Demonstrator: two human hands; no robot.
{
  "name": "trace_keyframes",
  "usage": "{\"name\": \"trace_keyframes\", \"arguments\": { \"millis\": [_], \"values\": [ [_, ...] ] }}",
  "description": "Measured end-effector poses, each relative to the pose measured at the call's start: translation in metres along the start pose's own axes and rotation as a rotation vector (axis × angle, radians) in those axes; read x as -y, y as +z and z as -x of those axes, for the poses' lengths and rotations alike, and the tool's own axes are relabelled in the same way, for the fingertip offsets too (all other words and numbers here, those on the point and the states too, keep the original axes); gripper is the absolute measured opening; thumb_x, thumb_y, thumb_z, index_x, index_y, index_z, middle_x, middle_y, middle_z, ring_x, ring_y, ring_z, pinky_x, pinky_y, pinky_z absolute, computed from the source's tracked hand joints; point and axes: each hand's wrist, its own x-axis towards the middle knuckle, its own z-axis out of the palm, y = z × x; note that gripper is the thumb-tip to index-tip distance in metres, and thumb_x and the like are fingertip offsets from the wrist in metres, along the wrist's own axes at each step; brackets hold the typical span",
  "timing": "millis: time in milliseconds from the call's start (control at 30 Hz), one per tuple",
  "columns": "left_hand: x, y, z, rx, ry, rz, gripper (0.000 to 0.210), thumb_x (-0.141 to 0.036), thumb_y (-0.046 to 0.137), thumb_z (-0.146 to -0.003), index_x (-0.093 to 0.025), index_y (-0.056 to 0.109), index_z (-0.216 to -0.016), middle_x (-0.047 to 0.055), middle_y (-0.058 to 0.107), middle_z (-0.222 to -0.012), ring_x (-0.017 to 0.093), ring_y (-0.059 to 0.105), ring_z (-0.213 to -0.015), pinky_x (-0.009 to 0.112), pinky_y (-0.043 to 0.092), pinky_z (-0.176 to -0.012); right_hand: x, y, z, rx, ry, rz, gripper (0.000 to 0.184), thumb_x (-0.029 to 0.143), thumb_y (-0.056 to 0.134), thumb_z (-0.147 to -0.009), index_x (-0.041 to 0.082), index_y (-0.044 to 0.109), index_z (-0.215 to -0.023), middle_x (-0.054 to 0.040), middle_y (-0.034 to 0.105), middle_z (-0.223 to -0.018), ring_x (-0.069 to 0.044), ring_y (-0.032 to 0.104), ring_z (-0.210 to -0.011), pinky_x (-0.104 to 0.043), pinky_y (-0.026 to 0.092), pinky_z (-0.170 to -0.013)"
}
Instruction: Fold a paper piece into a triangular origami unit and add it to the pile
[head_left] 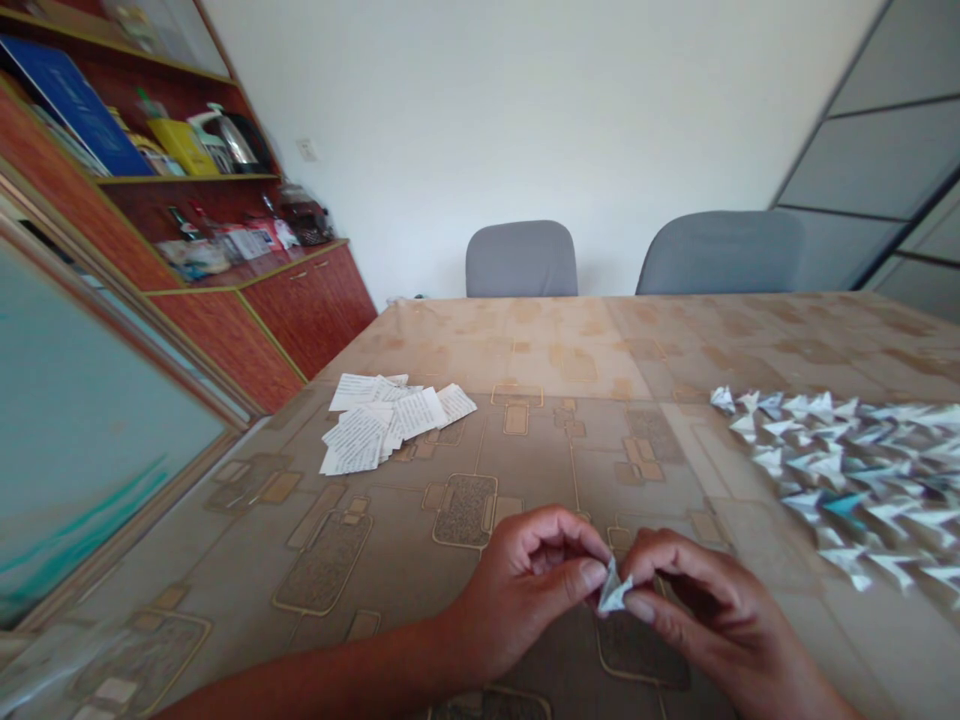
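Note:
Between my two hands is a small folded paper piece (615, 590), white with pointed tips. My left hand (529, 585) pinches its left side between thumb and forefinger. On the other side my right hand (697, 605) grips it the same way, thumb below and forefinger above. Both hands are held just over the patterned tabletop near its front. To the right stand rows of similar folded paper pieces (847, 470), mostly white, one with a teal patch. A loose pile of printed paper slips (390, 415) lies on the left part of the table.
A table (517, 350) with a patterned cover stretches ahead. Two grey chairs (521, 260) stand at its far side against a white wall. At the left is a reddish wooden cabinet (300, 310) holding a kettle (234, 140), bottles and boxes.

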Motion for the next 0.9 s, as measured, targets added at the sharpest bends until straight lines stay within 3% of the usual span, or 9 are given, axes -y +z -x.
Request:
{"name": "trace_keyframes", "arguments": {
  "millis": [333, 533, 900],
  "values": [
    [0.002, 0.001, 0.000, -0.072, 0.004, -0.062, 0.011, -0.020, 0.066, -0.076, -0.014, 0.057, -0.079, -0.002, 0.056, -0.069, 0.008, 0.052, -0.062, 0.021, 0.042, -0.061, 0.001, 0.003, -0.001, 0.001, -0.112, 0.113, 0.014, 0.013, 0.060, -0.088, 0.027, 0.061, -0.089, 0.0055, 0.067, -0.076, -0.010, 0.066, -0.068, -0.016, 0.050, -0.062],
    [0.001, 0.001, 0.003, -0.131, 0.041, -0.306, 0.001, -0.013, 0.061, -0.073, -0.013, 0.061, -0.074, -0.001, 0.057, -0.067, 0.009, 0.052, -0.063, 0.022, 0.042, -0.061, 0.002, 0.002, 0.001, 0.013, -0.198, 0.275, 0.014, 0.010, 0.057, -0.088, 0.024, 0.057, -0.088, 0.0034, 0.062, -0.074, -0.010, 0.063, -0.065, -0.017, 0.049, -0.058],
    [-0.001, 0.000, 0.004, -0.143, -0.012, -0.311, 0.011, -0.024, 0.069, -0.073, -0.013, 0.067, -0.075, 0.001, 0.063, -0.067, 0.011, 0.056, -0.064, 0.023, 0.044, -0.063, 0.013, 0.001, -0.003, 0.027, -0.325, 0.373, 0.021, 0.004, 0.055, -0.085, 0.023, 0.056, -0.095, 0.0011, 0.065, -0.077, -0.012, 0.064, -0.068, -0.020, 0.050, -0.059]
  ]
}}
